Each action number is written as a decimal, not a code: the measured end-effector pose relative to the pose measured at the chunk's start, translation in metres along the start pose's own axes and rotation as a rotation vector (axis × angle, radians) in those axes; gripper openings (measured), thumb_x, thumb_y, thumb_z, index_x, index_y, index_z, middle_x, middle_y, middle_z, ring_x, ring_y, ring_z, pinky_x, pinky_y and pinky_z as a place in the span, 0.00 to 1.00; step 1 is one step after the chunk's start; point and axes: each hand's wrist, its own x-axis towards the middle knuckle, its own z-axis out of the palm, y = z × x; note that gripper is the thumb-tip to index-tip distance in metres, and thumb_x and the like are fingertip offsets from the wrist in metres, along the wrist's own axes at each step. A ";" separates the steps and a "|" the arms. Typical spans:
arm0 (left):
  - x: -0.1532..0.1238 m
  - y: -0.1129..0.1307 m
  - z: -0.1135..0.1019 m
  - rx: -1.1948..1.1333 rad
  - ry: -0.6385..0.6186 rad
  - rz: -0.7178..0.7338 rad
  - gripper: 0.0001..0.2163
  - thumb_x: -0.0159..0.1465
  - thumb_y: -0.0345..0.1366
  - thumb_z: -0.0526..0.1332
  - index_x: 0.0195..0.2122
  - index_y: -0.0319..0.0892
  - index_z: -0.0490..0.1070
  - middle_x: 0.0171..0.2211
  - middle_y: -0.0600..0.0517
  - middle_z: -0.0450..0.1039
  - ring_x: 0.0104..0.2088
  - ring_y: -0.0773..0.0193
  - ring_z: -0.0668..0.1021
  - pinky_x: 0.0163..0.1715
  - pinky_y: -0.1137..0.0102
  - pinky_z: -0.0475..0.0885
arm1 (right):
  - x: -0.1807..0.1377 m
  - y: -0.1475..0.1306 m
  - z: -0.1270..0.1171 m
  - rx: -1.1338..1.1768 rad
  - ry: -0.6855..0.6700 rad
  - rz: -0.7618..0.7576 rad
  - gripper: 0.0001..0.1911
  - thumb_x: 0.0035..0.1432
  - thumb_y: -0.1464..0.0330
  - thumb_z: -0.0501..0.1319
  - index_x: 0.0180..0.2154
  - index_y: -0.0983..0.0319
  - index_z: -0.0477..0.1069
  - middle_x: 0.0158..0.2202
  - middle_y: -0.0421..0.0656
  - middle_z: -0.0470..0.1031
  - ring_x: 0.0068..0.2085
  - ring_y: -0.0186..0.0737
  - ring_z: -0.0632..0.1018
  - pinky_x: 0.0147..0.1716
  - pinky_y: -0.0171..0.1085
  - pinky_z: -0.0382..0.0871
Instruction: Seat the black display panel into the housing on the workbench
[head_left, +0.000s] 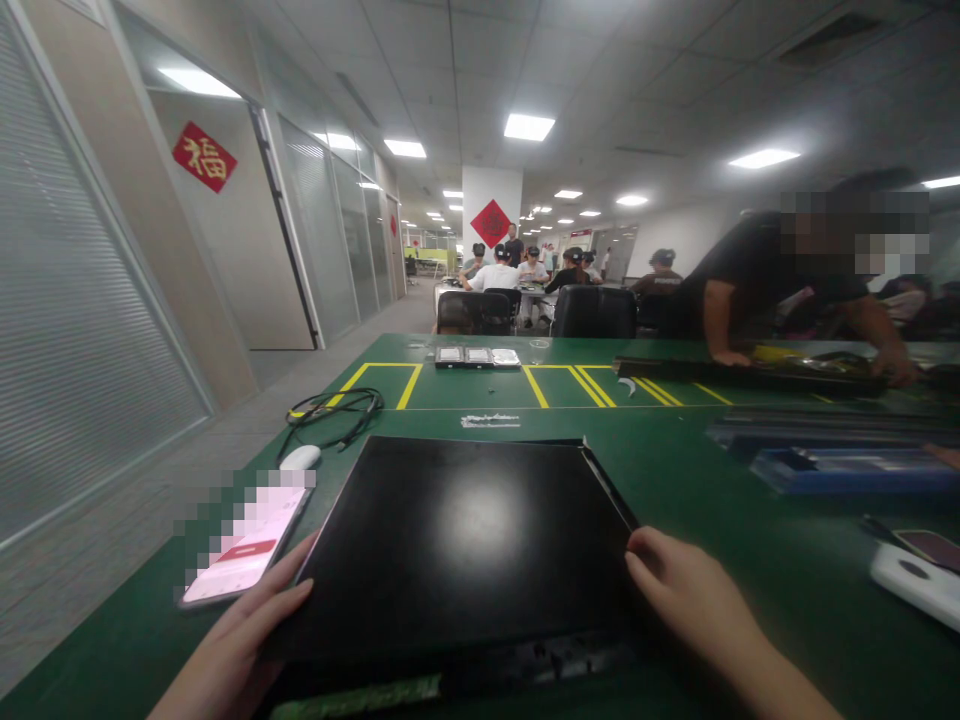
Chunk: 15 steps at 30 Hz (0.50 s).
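Observation:
A large, flat black panel (450, 545) is held in front of me, a bright ceiling reflection on its glossy face. Along its near edge shows a strip of green circuit board (360, 697), partly in shadow. My left hand (259, 620) grips the panel's left side, thumb on the top face. On the right edge my right hand (679, 580) is closed, thumb and fingers pinching the rim. Whether the panel touches the table below, I cannot tell.
The green table (435, 425) bears yellow tape lines. A phone (251, 550), white mouse (300, 458) and black cable (337, 410) lie left. Several hard drives (478, 357) sit at the back. A blue tray (847, 470) and a white device (911, 580) are right; a person (780, 280) leans over there.

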 end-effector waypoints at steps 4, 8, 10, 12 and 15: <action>0.002 0.000 -0.001 0.005 0.002 -0.004 0.31 0.59 0.31 0.66 0.64 0.52 0.65 0.52 0.50 0.82 0.46 0.51 0.84 0.33 0.70 0.80 | -0.001 -0.001 0.000 0.008 -0.016 0.004 0.14 0.62 0.61 0.50 0.38 0.54 0.74 0.39 0.42 0.82 0.39 0.47 0.80 0.37 0.42 0.67; 0.004 0.000 -0.003 -0.015 -0.010 -0.016 0.30 0.61 0.31 0.65 0.65 0.52 0.64 0.52 0.51 0.82 0.45 0.53 0.84 0.30 0.72 0.79 | -0.001 0.000 0.001 0.031 0.003 -0.022 0.15 0.61 0.61 0.51 0.39 0.55 0.75 0.41 0.43 0.81 0.41 0.47 0.80 0.39 0.42 0.68; 0.004 -0.001 -0.003 -0.011 -0.013 -0.018 0.30 0.61 0.32 0.66 0.65 0.51 0.64 0.53 0.51 0.81 0.46 0.53 0.84 0.30 0.73 0.79 | -0.001 0.001 0.002 0.056 0.021 -0.031 0.15 0.60 0.60 0.52 0.38 0.55 0.75 0.41 0.43 0.81 0.41 0.47 0.80 0.40 0.42 0.68; 0.004 -0.001 -0.003 -0.005 -0.006 -0.008 0.30 0.60 0.33 0.66 0.65 0.51 0.64 0.54 0.50 0.80 0.47 0.53 0.83 0.32 0.73 0.79 | 0.000 0.002 0.002 0.086 0.040 -0.024 0.14 0.60 0.60 0.52 0.37 0.54 0.76 0.41 0.43 0.82 0.41 0.47 0.80 0.40 0.42 0.69; 0.002 -0.001 -0.003 -0.001 0.003 0.004 0.29 0.60 0.34 0.67 0.64 0.51 0.67 0.55 0.50 0.80 0.48 0.51 0.83 0.35 0.71 0.79 | 0.000 0.003 0.002 0.119 0.056 -0.006 0.14 0.59 0.59 0.53 0.36 0.54 0.76 0.40 0.42 0.82 0.40 0.47 0.80 0.39 0.42 0.69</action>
